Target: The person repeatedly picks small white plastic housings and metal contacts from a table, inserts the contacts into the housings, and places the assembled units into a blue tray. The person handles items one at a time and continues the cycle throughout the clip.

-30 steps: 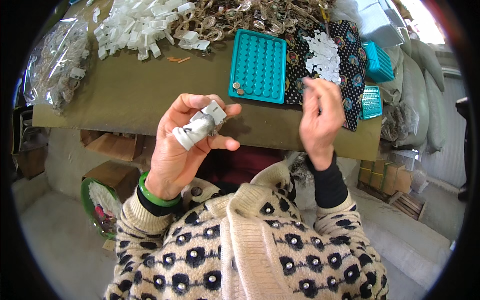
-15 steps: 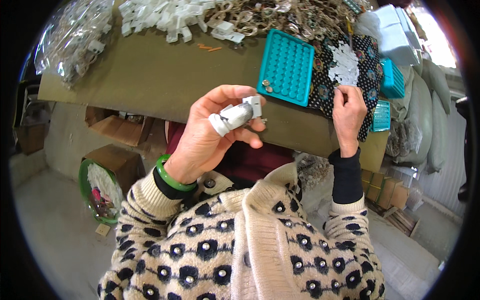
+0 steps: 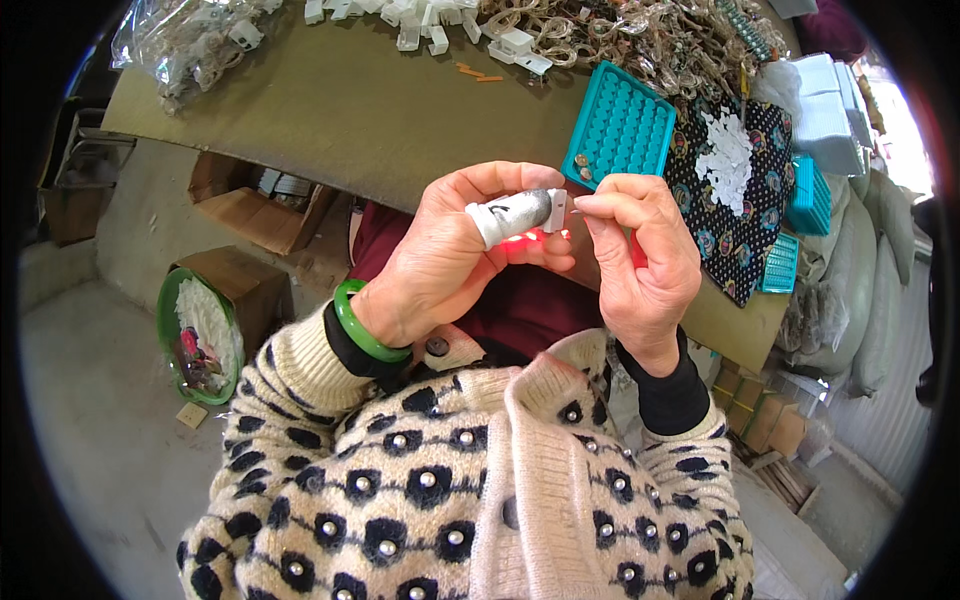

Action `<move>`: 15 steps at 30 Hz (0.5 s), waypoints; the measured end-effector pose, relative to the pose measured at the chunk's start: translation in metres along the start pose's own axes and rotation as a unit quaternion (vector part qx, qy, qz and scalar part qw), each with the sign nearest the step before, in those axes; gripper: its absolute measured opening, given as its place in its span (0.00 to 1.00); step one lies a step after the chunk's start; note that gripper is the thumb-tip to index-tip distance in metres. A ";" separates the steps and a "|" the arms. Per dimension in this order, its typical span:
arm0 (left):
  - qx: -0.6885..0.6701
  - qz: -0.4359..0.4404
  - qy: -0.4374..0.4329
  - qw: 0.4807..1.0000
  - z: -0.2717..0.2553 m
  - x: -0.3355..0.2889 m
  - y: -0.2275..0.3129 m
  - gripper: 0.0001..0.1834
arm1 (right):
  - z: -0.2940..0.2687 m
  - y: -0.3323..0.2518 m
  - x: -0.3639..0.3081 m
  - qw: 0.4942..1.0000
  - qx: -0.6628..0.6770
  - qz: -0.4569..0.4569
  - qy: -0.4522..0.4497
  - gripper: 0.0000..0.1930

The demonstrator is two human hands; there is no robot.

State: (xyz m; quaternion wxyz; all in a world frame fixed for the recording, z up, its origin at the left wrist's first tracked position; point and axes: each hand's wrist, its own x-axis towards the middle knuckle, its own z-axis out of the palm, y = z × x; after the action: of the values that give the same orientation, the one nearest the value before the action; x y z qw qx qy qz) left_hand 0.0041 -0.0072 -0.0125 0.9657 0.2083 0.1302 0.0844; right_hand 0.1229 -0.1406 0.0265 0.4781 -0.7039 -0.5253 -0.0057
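Fitting one piece: left hand (image 3: pixel 440 265) grips a small white part (image 3: pixel 556 211), right hand (image 3: pixel 640 255) pinches something tiny against it. Teal tray (image 3: pixel 620 125) nearly empty; most work left.

A clear plastic bag (image 3: pixel 185 40) of small parts lies on the table's far left corner.

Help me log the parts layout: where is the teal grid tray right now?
In the head view the teal grid tray lies on the brown tabletop, upper right of centre, just above the right hand and left of the patterned black cloth.
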 end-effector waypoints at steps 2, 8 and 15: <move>-0.016 -0.009 -0.003 1.000 0.003 0.000 0.001 0.12 | 0.000 -0.001 0.001 1.000 -0.015 -0.011 0.003 0.08; -0.013 -0.022 0.011 1.000 0.009 -0.003 0.000 0.13 | -0.002 -0.001 0.000 0.999 -0.022 -0.023 -0.011 0.09; 0.064 -0.016 0.021 0.998 0.007 -0.004 -0.002 0.18 | -0.010 -0.001 0.001 0.997 -0.029 -0.052 -0.054 0.13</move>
State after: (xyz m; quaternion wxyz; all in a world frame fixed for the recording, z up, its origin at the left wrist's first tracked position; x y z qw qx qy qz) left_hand 0.0022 -0.0130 -0.0061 0.9487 0.2659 0.1584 0.0647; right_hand 0.1273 -0.1465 0.0327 0.4273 -0.6883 -0.5861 -0.0077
